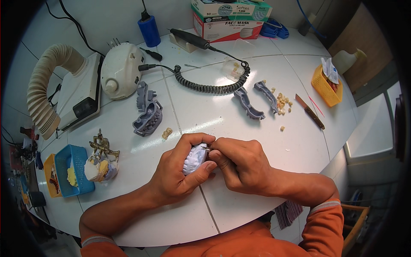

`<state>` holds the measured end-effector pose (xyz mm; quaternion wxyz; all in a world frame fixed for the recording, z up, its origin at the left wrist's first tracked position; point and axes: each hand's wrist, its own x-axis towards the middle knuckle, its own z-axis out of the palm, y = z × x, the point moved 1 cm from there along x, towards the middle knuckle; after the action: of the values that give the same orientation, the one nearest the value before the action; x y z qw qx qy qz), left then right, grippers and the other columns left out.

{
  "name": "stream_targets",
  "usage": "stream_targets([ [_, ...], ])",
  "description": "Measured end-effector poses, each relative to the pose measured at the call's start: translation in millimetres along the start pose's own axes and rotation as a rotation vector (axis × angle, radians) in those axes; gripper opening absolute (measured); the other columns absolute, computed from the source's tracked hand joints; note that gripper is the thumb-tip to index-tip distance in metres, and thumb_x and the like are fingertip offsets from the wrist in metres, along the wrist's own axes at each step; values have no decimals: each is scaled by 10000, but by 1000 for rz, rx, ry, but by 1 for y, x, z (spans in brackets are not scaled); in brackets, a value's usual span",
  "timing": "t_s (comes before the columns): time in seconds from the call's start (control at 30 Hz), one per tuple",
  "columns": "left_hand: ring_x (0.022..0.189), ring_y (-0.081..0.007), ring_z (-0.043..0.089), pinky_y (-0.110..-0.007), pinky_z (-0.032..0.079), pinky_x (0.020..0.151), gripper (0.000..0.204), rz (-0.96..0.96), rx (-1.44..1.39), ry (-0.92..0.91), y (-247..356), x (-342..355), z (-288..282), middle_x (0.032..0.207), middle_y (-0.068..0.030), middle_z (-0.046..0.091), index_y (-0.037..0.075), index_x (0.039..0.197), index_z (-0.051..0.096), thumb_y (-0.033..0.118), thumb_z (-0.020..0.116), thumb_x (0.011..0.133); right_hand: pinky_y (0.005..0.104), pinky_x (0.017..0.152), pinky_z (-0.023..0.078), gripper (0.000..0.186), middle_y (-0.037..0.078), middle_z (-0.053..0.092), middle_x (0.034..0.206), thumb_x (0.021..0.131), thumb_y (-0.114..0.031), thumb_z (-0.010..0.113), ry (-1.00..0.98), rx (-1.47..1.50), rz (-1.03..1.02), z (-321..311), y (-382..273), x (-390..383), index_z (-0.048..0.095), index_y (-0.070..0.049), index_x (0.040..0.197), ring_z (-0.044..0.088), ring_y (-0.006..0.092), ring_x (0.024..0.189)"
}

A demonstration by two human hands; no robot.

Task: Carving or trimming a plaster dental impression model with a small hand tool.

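Note:
Near the middle of the table, my left hand point(177, 171) is wrapped round a pale bluish-white dental cast point(195, 159) with a row of moulded teeth. My right hand point(242, 165) is closed in a pinch against the cast's right side. Something small and metallic shows at its fingertips, but most of it is hidden, so its kind cannot be made out. Just beyond my left hand lies a small cluster of tooth-coloured pieces point(167, 133). Farther back are grey dental impressions, one pair point(147, 118) to the left and another pair point(249, 105) to the right.
Loose artificial teeth point(282, 103) and a brown-handled knife point(314, 116) lie at right, near a yellow basket point(319, 88). A coiled-cord handpiece point(188, 38), its white control box point(122, 70) and a ribbed hose point(43, 90) stand behind. A blue basket point(87, 186) and an articulator point(102, 143) are left.

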<state>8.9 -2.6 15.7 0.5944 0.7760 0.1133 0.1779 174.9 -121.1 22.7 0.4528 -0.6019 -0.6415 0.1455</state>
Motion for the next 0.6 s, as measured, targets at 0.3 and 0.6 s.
stream_targets([
  [0.3, 921, -165, 755, -301, 596, 797, 424, -32, -74, 11, 0, 1, 1, 1071, -128, 744, -16, 1381, 500, 175, 667, 1041, 387, 490, 483, 77, 126, 668, 741, 963, -62, 679, 2, -35, 13, -1, 0, -1, 612, -24, 950, 661, 316, 572],
  [0.6, 921, -173, 761, -298, 595, 785, 424, -31, -55, 4, 0, 1, 1, 1080, -131, 745, -14, 1377, 499, 176, 675, 1040, 388, 489, 478, 89, 132, 673, 746, 975, -70, 676, -3, -51, 19, 0, 0, 0, 607, -24, 940, 668, 314, 581],
])
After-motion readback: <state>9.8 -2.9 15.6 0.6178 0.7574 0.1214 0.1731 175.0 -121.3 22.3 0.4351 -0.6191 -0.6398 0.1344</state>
